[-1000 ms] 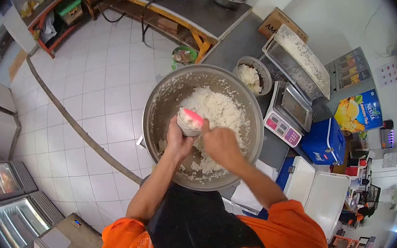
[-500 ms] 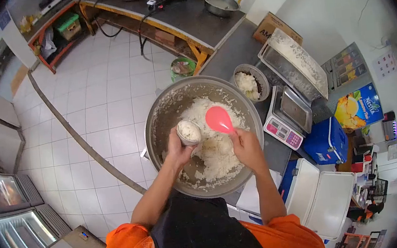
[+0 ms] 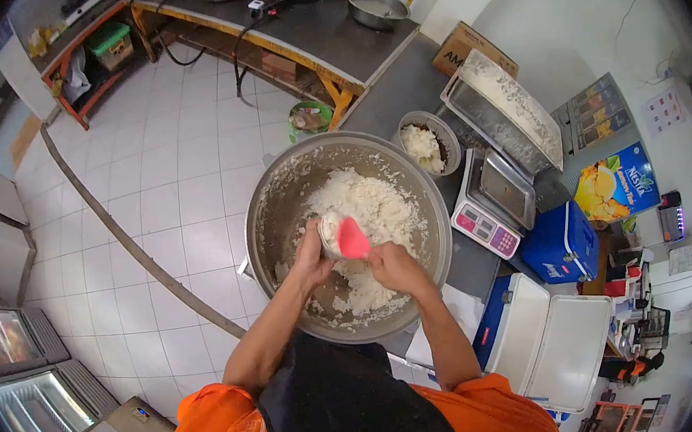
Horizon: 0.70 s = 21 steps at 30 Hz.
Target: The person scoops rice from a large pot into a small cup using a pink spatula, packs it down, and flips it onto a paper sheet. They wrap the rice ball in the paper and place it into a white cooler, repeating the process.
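Note:
A large metal pot [image 3: 276, 194] holds a heap of white rice [image 3: 374, 204], with grains stuck to its inner wall. Over the pot, my left hand [image 3: 312, 257] is wrapped round a small cup [image 3: 329, 233] with rice in it. My right hand [image 3: 395, 268] grips the handle of a pink paddle [image 3: 353, 239], whose blade lies against the cup's right side at its mouth. Whether the blade carries rice cannot be made out.
Right of the pot are a bowl of rice [image 3: 441, 143], a scale [image 3: 486, 220], a rice-specked metal container [image 3: 504, 111] and a blue cooler [image 3: 560, 248]. An open white cooler [image 3: 517, 337] stands lower right. A dark worktop [image 3: 318, 29] lies behind.
The paddle first moved off the cup to the right over the rice, then came back left against the cup's mouth. My left hand has kept hold of the cup. The view has shifted slightly.

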{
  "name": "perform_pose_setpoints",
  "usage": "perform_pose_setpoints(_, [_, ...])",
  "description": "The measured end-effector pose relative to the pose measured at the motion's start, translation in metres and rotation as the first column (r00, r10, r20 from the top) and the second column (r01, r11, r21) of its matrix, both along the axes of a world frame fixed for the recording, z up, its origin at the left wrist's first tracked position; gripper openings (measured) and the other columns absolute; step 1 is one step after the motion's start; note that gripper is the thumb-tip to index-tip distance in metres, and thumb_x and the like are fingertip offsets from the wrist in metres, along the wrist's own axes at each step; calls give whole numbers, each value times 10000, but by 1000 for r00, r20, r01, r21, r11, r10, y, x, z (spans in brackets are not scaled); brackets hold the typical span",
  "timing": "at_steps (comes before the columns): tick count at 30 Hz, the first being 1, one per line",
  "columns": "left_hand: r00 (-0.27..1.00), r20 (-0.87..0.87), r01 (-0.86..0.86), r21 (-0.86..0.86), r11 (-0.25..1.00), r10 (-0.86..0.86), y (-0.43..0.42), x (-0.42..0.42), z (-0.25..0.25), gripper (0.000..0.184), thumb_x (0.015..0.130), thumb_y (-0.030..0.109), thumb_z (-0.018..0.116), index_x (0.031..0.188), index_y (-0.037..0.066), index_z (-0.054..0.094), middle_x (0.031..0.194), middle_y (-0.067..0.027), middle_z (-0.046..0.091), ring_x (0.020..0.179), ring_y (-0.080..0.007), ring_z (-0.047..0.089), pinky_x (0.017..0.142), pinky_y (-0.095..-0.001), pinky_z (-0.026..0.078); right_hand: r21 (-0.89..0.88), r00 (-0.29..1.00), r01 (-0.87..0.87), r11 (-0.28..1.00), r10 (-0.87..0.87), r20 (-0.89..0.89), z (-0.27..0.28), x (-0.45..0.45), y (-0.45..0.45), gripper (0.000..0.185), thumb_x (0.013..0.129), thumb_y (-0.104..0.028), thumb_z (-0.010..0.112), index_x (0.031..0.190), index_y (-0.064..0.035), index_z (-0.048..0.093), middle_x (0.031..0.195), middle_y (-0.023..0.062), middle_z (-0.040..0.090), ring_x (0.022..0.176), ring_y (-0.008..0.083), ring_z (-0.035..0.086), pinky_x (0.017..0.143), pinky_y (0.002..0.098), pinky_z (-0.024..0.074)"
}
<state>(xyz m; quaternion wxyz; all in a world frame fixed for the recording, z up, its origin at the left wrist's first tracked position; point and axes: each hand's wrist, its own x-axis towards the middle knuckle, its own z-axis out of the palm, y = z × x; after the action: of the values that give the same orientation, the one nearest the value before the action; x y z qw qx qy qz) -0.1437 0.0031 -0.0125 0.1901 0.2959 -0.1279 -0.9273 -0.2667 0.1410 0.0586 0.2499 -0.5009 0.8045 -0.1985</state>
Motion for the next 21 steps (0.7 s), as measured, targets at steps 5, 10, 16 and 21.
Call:
perform_pose_setpoints(5, [997,75,34,-14,999,-33,-3,15,-2,346,1031,315,355,1204,105,568,1154,-67,613,1051,-211,620,845,-388,558,71,986,-140,988,133,97,34,-27,-6,316,956,-236,552,861,41,669,694,243,618,656,299,630,650,397,484])
perform_pose_setpoints(10, [995,57,86,-47,995,-83,-2,6,0,339,1028,291,356,1222,96,554,1176,-90,604,1054,-203,617,837,-373,564,192,980,-159,968,178,-90,0,-16,-10,293,960,-247,551,936,4,698,723,225,630,673,225,621,668,387,490])
perform_pose_setpoints(16, [989,38,142,-81,987,-140,-1,10,10,358,1027,308,377,1241,72,538,1178,-83,618,1018,-213,646,830,-394,571,168,971,59,984,-95,217,73,-44,-26,313,864,-276,628,904,23,713,730,219,666,672,233,638,677,366,501])
perform_pose_setpoints(21, [991,4,134,-71,988,-134,3,8,15,349,1029,311,373,1224,71,536,1119,-74,647,963,-223,680,774,-414,603,197,969,-240,951,224,101,46,-43,-35,290,898,-250,605,872,26,692,673,244,598,598,254,593,625,394,472])
